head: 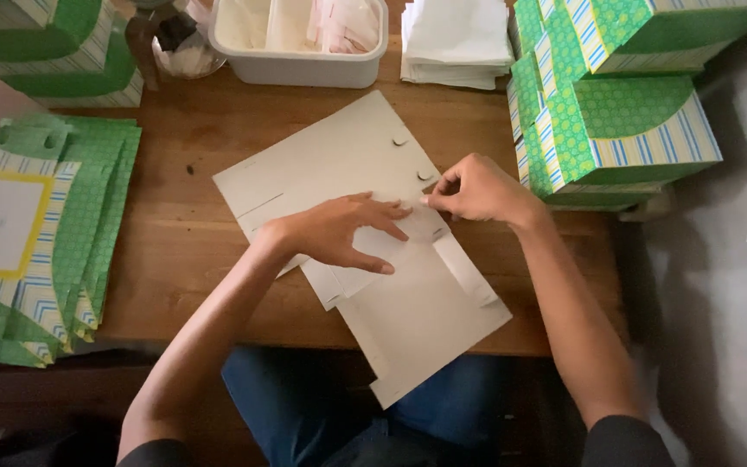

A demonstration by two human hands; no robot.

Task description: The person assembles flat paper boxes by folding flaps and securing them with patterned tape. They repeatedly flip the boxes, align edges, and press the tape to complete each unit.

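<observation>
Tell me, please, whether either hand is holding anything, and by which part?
The right hand pinches the flat cardboard blank at a small edge near its middle; the left hand only presses flat on it.

Left hand (339, 232) pressed flat on unfolded grey cardboard blank (408, 320); right hand (475, 190) pinching its edge at three o'clock. Green folded boxes (624, 130) stacked at two o'clock.

A wooden table (183, 216) carries a flat grey cardboard sheet (330, 164) at its middle. Behind the sheet stand a white plastic tub (300, 65) and a stack of white paper (456, 43). Left of it lie flat green box blanks (45, 233); right of it, folded green boxes (616, 130) are piled.
</observation>
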